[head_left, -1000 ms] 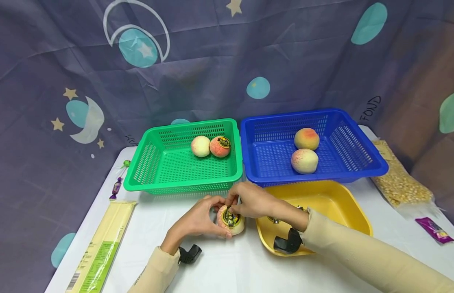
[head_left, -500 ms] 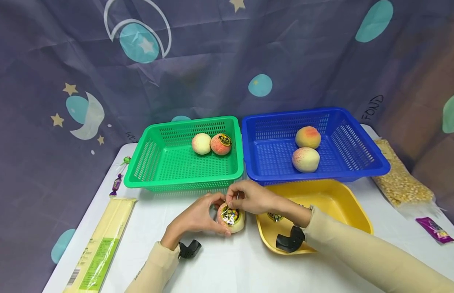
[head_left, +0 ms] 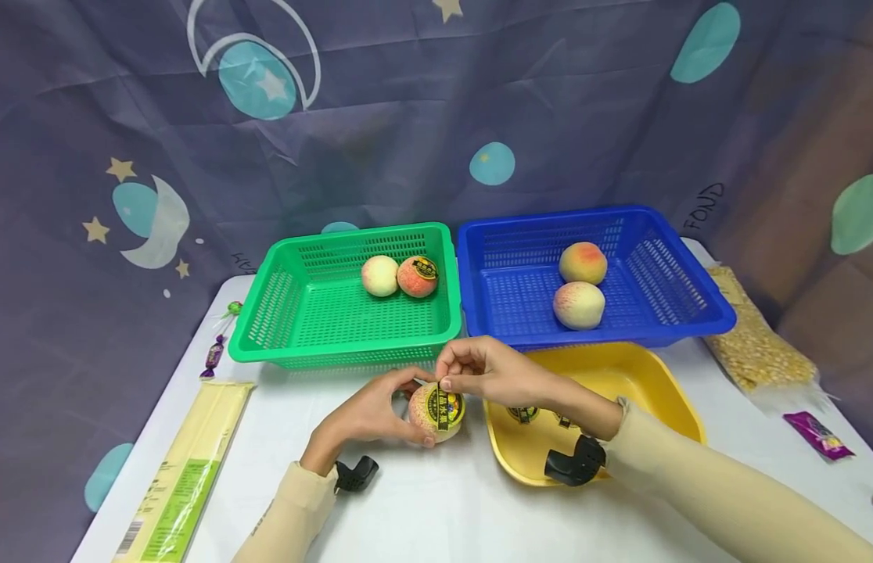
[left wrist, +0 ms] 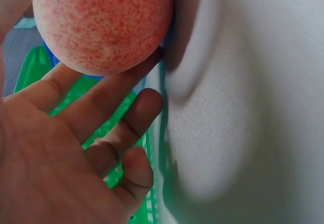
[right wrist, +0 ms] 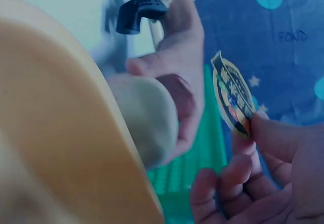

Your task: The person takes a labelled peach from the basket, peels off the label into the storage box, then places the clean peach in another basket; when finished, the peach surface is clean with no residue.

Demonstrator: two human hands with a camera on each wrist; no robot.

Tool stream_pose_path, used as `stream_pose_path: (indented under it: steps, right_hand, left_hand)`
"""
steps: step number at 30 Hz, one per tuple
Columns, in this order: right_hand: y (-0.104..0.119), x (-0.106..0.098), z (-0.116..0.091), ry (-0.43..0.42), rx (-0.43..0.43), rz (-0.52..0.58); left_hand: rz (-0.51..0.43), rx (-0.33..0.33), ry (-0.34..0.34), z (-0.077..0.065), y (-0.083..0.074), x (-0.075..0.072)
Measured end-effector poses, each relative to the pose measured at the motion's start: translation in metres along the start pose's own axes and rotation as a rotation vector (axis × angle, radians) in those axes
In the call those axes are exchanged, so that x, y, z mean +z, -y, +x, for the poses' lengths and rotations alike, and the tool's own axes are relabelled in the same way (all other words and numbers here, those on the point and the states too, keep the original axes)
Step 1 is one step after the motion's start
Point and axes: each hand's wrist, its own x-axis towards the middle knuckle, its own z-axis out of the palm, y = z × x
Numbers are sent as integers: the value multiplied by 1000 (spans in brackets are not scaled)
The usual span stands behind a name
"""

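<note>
Over the table's middle, my left hand (head_left: pixel 369 410) holds a peach (head_left: pixel 422 410) between thumb and fingers. The peach is speckled red on one side, as the left wrist view shows (left wrist: pixel 106 27), and pale on the other. Thumb and fingertips of my right hand (head_left: pixel 496 371) pinch the edge of a round black-and-yellow sticker (right wrist: pixel 234 97) with a fruit picture. In the right wrist view the sticker stands apart from the peach; in the head view it overlaps the fruit's right side.
A green basket (head_left: pixel 352 353) and a blue basket (head_left: pixel 598 338), each with two peaches, stand behind. A yellow basin (head_left: pixel 679 391) sits under my right forearm, with labelled items inside. A long packet (head_left: pixel 183 477) lies left; a bag of kernels (head_left: pixel 767 352) and purple packet (head_left: pixel 819 435) lie right.
My right hand has pulled the sticker outward from the peach, where it lay flat before. The left hand keeps its hold, and the head view has shifted slightly.
</note>
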Motion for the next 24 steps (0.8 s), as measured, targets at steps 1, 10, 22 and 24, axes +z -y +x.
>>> stream_pose_path:
  steps: [1,10,22,24]
  right_hand:
    - [1,-3,-3,5,4,4]
    - [0,-39,-45,84,-34,-102]
    - [-22,-52,-83,185,116,-117]
    - [-26,-52,-86,233,155,-115]
  left_hand:
    - [-6,3,0,0,0,0]
    - [-25,12,10,1,-2,-2]
    - [-27,-22,35,2,-4,-5]
    - [-26,-17,38,3,-4,-5]
